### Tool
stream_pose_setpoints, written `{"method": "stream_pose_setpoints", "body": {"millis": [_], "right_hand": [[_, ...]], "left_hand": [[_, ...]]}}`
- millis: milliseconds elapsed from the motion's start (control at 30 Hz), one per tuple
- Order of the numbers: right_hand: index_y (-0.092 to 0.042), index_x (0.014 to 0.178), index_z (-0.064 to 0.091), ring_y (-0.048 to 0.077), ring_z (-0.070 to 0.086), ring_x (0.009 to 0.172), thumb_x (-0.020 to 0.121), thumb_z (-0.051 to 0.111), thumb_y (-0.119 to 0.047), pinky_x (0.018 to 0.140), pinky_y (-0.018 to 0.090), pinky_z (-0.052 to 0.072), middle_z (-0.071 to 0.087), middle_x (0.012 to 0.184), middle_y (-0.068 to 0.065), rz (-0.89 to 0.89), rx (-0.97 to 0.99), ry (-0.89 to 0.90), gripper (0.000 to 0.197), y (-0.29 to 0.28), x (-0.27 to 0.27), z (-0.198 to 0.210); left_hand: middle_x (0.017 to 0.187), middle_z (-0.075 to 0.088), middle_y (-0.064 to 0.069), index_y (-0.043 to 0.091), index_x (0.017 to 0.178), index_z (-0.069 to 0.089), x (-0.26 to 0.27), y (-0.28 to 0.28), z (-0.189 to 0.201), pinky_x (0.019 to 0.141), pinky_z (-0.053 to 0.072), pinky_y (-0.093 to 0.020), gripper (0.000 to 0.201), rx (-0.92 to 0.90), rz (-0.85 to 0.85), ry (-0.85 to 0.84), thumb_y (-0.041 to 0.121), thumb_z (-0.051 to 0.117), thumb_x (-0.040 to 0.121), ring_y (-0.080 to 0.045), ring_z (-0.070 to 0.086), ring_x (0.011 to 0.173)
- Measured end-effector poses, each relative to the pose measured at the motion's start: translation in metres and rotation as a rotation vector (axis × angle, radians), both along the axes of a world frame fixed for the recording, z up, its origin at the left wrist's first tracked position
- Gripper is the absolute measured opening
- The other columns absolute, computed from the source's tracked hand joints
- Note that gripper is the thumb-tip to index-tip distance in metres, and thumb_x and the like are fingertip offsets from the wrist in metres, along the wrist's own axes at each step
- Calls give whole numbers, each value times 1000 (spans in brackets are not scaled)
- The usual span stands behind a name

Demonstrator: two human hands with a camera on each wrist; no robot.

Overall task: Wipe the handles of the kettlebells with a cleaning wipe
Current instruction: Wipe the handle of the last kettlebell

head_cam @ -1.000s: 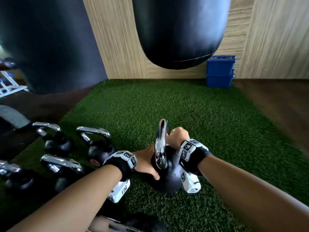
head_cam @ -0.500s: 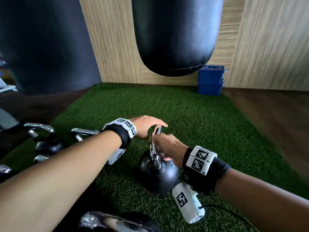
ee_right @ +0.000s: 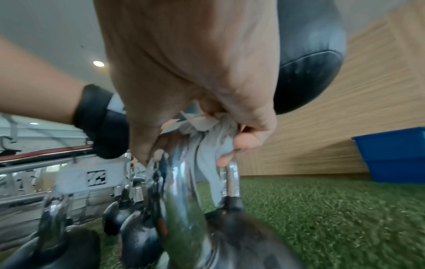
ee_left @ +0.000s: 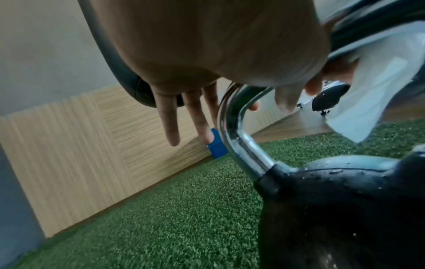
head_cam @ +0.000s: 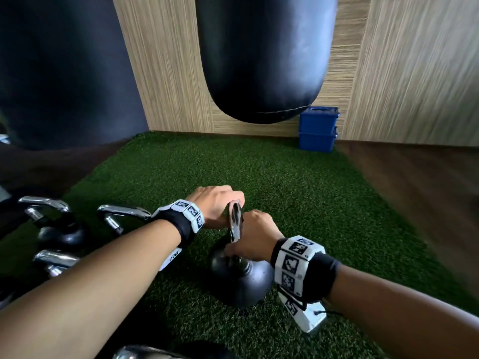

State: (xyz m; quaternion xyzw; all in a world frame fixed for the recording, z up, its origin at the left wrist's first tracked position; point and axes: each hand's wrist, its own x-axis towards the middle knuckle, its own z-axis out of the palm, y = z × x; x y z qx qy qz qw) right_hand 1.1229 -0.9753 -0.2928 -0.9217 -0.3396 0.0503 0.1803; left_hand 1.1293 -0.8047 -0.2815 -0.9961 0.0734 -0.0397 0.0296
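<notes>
A black kettlebell with a chrome handle stands on the green turf in the head view. My left hand lies over the top of the handle. In the left wrist view its fingers hang straight down past the far side of the handle. My right hand grips the near leg of the handle just above the ball. The right wrist view shows a crumpled grey-white wipe bunched in its fingers against the chrome handle. The wipe also hangs at the right of the left wrist view.
More chrome-handled kettlebells crowd the left of the turf, and another sits at the bottom edge. A black punching bag hangs over the turf, with a second dark bag at left. Stacked blue bins stand by the wooden wall.
My left hand rose from the side of the ball to the top of the handle. My right hand slid from the top down the near leg with the wipe.
</notes>
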Motion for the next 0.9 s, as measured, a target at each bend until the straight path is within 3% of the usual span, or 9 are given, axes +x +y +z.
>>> {"method": "stream_pose_setpoints", "body": {"millis": [100,200,333,433,600,733,833,900], "right_hand": [[-8,92,67,26,64,88,66,86,-49,77,33,54,69,94,7,56,-43,37,52,-13,12,12],[-10,93,68,22,65,88,69,87,-44,80,35,57,70,93,5,65,-25,7,46,-26,17,17],[-14,90,67,17,65,84,76,83,-41,72,25,51,70,91,3,58,11,-56,35,-39,24,13],[-13,99,68,14,65,84,82,80,-35,71,21,50,71,95,3,59,31,-73,30,-43,31,13],[-13,107,68,12,62,86,84,78,-33,71,17,49,71,99,3,31,49,-87,32,-44,39,6],[-7,109,68,22,66,94,86,77,-25,82,30,54,69,103,7,-50,91,-45,31,-41,32,2],[-4,92,70,31,68,93,87,69,-15,79,32,51,71,96,12,-127,-5,34,12,-28,29,17],[-3,92,70,34,69,96,89,63,-12,78,30,50,72,98,16,-200,-66,129,11,-22,28,37]], "left_hand": [[91,48,5,38,102,47,-7,1,-8,68,44,-37,30,0,109,-60,60,42,83,-27,66,76],[91,48,1,34,101,45,-13,4,-14,72,51,-38,31,81,182,-92,63,41,92,-25,67,71],[92,46,0,31,110,46,-22,10,-14,69,49,-36,38,162,235,-111,66,43,95,-29,70,78],[96,54,-1,29,111,47,-30,11,-18,65,44,-35,43,191,250,-135,68,42,96,-29,70,79],[97,59,-4,25,109,48,-36,10,-21,57,41,-33,32,193,234,-162,55,48,98,-30,71,76],[97,60,-6,24,108,47,-35,10,-12,58,40,-35,23,184,231,-55,43,50,96,-35,71,77],[101,63,-5,30,110,52,-28,10,11,68,44,-38,26,149,248,129,43,57,88,-35,69,90],[105,66,-5,32,115,55,-28,8,30,71,42,-37,34,152,284,257,42,62,83,-34,68,97]]}}
